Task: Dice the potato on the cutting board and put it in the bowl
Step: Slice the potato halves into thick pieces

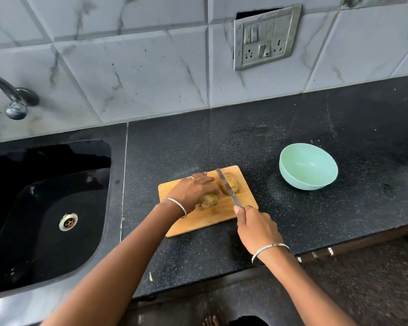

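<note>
On the rectangular wooden cutting board [198, 225], the left hand [193, 189] grips the brown oval potato [209, 200] while the right hand [257, 228] clasps the steel knife [226, 188], blade crossing its long axis beside the left fingertips [215, 190].

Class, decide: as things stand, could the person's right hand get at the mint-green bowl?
Probably yes. The round mint-green bowl stands on the black speckled counter to the right of the right hand, only bare counter between. That hand grips a steel knife, though.
</note>
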{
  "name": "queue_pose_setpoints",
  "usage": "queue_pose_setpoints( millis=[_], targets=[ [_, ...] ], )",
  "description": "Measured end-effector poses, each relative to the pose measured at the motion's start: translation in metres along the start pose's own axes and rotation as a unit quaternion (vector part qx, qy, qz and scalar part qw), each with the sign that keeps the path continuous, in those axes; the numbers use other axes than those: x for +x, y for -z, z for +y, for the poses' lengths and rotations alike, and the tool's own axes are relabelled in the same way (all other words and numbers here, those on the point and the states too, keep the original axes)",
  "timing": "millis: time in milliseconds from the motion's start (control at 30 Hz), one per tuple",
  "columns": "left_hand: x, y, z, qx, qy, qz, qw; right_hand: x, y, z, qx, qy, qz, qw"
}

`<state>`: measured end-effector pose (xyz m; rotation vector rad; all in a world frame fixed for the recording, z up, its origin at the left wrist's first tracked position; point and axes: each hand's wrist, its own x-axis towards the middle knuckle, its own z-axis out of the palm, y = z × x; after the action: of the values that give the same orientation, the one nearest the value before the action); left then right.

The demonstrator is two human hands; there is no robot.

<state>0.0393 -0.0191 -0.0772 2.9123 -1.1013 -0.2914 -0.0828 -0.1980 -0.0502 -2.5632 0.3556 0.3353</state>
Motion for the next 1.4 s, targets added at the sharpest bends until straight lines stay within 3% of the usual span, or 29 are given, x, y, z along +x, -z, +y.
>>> queue_pose_setpoints(
  millis=[167,533,800,900,1100,1400],
  targets=[
    [0.015,0.012,-0.006,0.065,-0.060,-0.036,0.995,0.005,0.003,0.004,-0.001,-0.003,0.009,1.000],
    [0.002,-0.004,0.004,0.050,0.037,0.031,0.998,0.006,-0.021,0.004,-0.008,-0.004,-0.026,1.000],
    [-0.003,-0.021,0.031,-0.034,0.183,0.097,0.978,0.016,-0.026,0.004,-0.009,-0.013,-0.031,0.999],
    [-0.004,-0.027,0.034,-0.123,0.193,0.106,0.968,0.021,-0.021,0.005,-0.007,-0.010,-0.020,1.000],
    [-0.003,-0.031,0.035,-0.192,0.205,0.139,0.950,0.028,-0.018,0.010,-0.018,0.028,-0.035,0.999],
    [-0.002,-0.036,0.032,-0.201,0.209,0.154,0.944,0.041,-0.016,0.007,-0.026,0.058,-0.044,0.997]
  ],
)
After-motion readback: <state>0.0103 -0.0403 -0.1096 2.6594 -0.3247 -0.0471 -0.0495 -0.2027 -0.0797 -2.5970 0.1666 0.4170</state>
